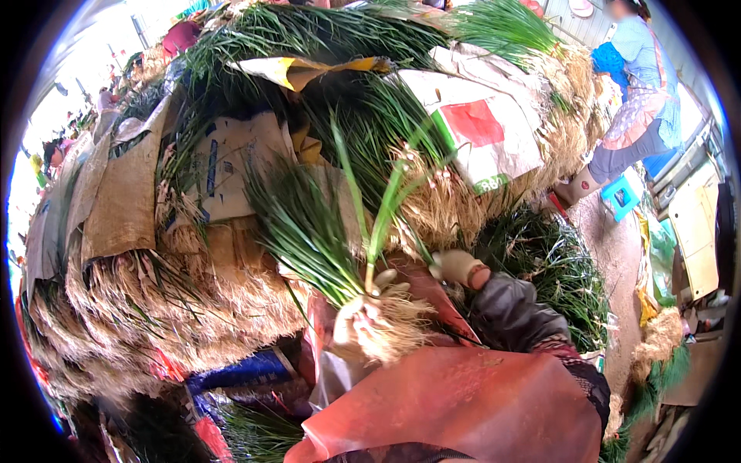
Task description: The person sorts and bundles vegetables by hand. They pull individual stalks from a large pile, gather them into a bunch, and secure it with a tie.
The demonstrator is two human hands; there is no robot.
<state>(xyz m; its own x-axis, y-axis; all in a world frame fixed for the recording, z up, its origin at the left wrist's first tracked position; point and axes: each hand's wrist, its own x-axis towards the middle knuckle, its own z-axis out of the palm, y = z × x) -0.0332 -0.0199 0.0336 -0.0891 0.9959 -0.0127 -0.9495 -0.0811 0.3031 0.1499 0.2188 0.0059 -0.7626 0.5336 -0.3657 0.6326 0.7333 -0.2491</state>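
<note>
Reddish-orange apron (pixel 463 405) spreads below both hands, its bib creased. Above it the gloved left hand (pixel 349 318) grips a bunch of green onions (pixel 332 266), fingers closed round the pale stem ends; leaves fan up and left, and tangled roots hang to the right of those fingers, partly hiding them. The gloved right hand (pixel 457 268) is up and right of it, near a green leaf; I cannot tell whether its fingers are shut on it.

Up beyond the right fingers, a white sack (pixel 494 116) bears a red block and a green-edged print with lettering. Up and left of the left fingers, another pale sack (pixel 239 166) carries blue lettering, too small to read.

Both sacks lie on a big onion heap (pixel 177 305), roots outward, that blocks the space ahead and left. A blue plastic bag (pixel 239 376) lies below left of the left fingers. Right of the right fingers sits a dark green pile (pixel 552 270), then brownish floor (pixel 624 274), a blue stool (pixel 620 197) and a standing co-worker (pixel 641 85).
</note>
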